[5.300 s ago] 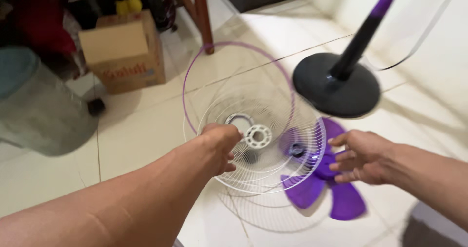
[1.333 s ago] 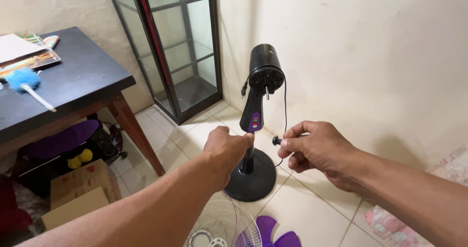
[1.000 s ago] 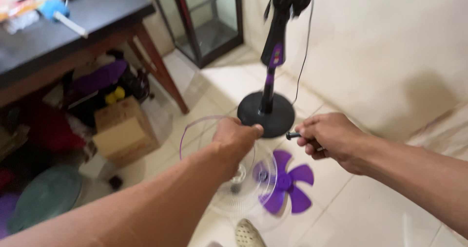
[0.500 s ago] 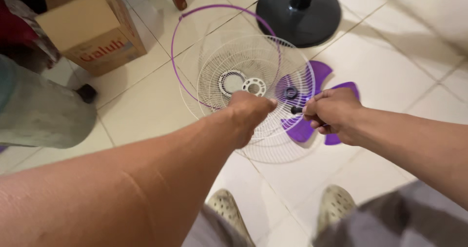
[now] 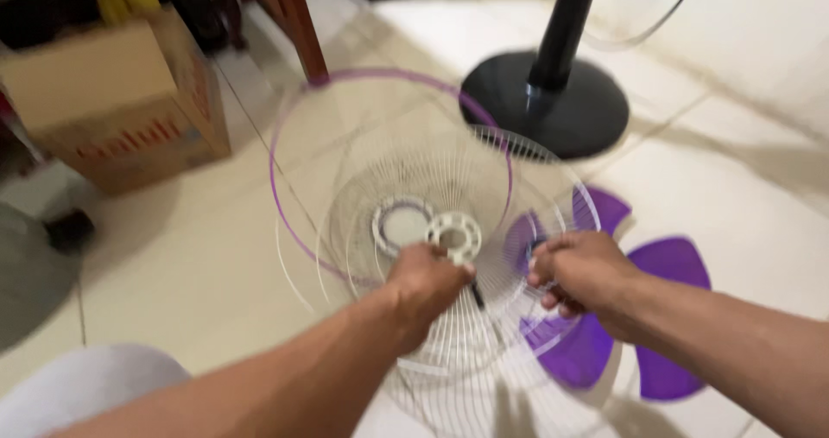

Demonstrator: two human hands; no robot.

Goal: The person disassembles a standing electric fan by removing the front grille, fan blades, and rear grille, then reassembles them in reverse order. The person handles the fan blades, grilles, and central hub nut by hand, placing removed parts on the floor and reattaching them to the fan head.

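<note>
A cardboard box [image 5: 121,101] sits left, then the left hand [image 5: 425,282] is clenched on the round white wire fan grille [image 5: 449,231] lying on glossy floor tiles [image 5: 173,265], the right hand [image 5: 580,269] fisted over purple plastic fan blades [image 5: 656,317].

Both forearms are bare from the bottom edge of the view up to the wrists, with no sleeve, watch, ring or glove showing on either. The left hand [image 5: 427,281] is a closed, rounded fist shape with its fingers curled under and mostly hidden, while the right hand [image 5: 580,269] shows a row of knuckles and short, bent fingers [image 5: 551,298] along its lower edge. Well to the left of the left hand, at the bottom corner of the view, a rounded patch of pale grey cloth [image 5: 86,386] shows, blurred, apparently clothing over a knee.
</note>
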